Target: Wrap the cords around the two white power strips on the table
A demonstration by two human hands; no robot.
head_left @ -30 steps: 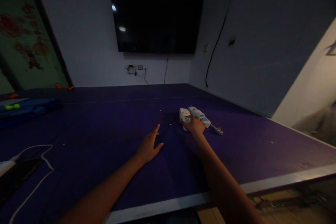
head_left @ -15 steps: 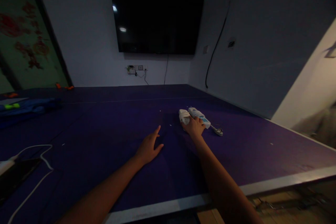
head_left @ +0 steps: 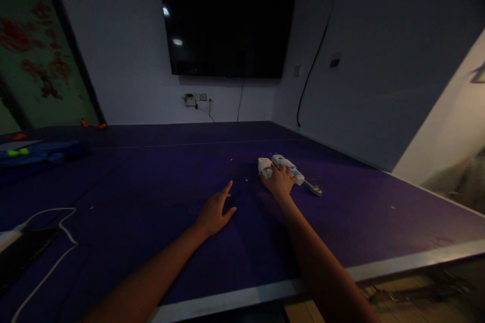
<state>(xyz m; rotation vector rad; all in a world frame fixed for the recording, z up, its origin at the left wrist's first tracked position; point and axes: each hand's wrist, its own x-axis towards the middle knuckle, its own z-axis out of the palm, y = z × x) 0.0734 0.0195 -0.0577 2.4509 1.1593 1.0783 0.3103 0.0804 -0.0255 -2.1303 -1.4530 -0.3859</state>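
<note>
My right hand point(head_left: 281, 181) lies over two white power strips set side by side, its thumb at the left one and its fingers across the right one. The left power strip point(head_left: 264, 165) has its white cord wound around it. Blue marking shows on the right power strip point(head_left: 278, 159), also wound with cord. A cord end that looks like a plug point(head_left: 315, 190) sticks out to the right on the table. My left hand point(head_left: 214, 213) rests open on the purple tabletop, left of the strips, index finger stretched forward, with nothing in it.
The purple table point(head_left: 170, 181) has a pale front edge. At the left lie a dark phone-like slab point(head_left: 28, 252) with a white cable point(head_left: 70, 232) and some blue cloth point(head_left: 56, 153). Small orange objects point(head_left: 100, 126) sit at the back left. A television point(head_left: 231, 30) hangs beyond.
My right hand has shifted slightly, its fingers now stretched a little farther over the right power strip. The strips have barely moved. My left hand stays in place.
</note>
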